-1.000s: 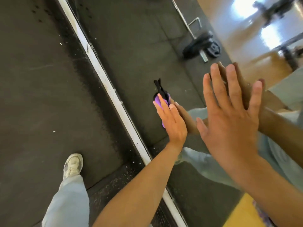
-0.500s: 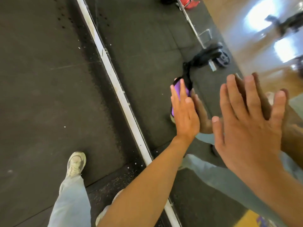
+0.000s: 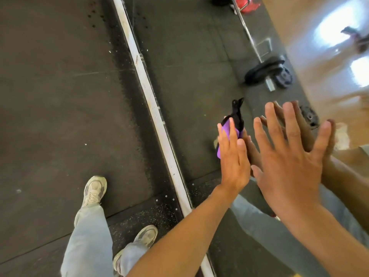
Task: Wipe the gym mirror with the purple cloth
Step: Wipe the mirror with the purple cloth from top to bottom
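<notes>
Up against the gym mirror [image 3: 199, 56], the left hand [image 3: 233, 156] lies flat with its fingers straight, pinning the purple cloth [image 3: 226, 130] to the glass; a black part of the cloth sticks out above the fingertips. Just beside it, the right hand [image 3: 289, 164] is spread wide, its palm toward the mirror and holding nothing. Both hands meet their own reflections. A white frame strip [image 3: 151, 104] runs along the mirror's foot on the dark rubber floor [image 3: 50, 96]. Two pale sneakers [image 3: 93, 190] and light jeans show below. Reflected in the glass is a barbell with black plates [image 3: 267, 71].
</notes>
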Motion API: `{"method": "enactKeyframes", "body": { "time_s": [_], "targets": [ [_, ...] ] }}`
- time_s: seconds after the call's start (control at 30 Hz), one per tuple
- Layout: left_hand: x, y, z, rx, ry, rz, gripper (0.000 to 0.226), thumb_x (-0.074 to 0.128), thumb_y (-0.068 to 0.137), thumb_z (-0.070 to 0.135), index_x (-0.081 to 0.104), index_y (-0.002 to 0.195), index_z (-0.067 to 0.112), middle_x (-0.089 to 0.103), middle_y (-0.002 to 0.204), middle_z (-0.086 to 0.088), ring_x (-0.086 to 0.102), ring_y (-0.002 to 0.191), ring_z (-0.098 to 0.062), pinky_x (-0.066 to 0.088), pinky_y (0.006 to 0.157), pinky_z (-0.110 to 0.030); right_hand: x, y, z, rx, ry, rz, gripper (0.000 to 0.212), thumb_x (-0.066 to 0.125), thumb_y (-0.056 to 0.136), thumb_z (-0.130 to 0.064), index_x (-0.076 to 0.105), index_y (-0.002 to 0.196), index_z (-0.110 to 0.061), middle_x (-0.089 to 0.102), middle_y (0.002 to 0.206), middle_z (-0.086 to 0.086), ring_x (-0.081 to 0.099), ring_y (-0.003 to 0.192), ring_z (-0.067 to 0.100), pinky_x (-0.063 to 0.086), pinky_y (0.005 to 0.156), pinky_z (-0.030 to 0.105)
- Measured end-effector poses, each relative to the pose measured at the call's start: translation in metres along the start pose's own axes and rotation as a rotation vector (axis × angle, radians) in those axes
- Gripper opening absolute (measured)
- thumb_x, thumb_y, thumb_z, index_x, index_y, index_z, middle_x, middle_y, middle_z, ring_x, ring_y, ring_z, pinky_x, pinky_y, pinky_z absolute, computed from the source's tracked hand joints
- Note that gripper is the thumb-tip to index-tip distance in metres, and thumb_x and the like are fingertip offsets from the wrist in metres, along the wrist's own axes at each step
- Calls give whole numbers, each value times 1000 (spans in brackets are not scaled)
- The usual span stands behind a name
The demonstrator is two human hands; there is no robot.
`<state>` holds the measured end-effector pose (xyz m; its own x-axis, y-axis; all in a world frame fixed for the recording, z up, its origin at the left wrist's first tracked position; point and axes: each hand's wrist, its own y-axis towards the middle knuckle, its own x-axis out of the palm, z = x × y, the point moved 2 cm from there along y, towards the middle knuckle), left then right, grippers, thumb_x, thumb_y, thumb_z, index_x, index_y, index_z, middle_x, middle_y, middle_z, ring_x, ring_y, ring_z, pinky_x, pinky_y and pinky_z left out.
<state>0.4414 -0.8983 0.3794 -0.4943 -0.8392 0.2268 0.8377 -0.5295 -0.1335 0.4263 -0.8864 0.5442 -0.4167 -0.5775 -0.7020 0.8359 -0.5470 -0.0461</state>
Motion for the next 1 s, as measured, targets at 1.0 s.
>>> {"method": "enactKeyframes", "body": {
  "time_s": [1.0],
  "targets": [
    [-86, 59, -431, -476, -32, 278, 55, 27, 113, 46, 17, 166, 37, 34, 168, 11, 33, 152, -1, 33, 124, -26, 211, 54, -230, -99, 326, 88, 76, 51, 78, -14, 45, 152, 4, 31, 166, 22, 20, 154, 34, -12, 123, 46]
  ]
}}
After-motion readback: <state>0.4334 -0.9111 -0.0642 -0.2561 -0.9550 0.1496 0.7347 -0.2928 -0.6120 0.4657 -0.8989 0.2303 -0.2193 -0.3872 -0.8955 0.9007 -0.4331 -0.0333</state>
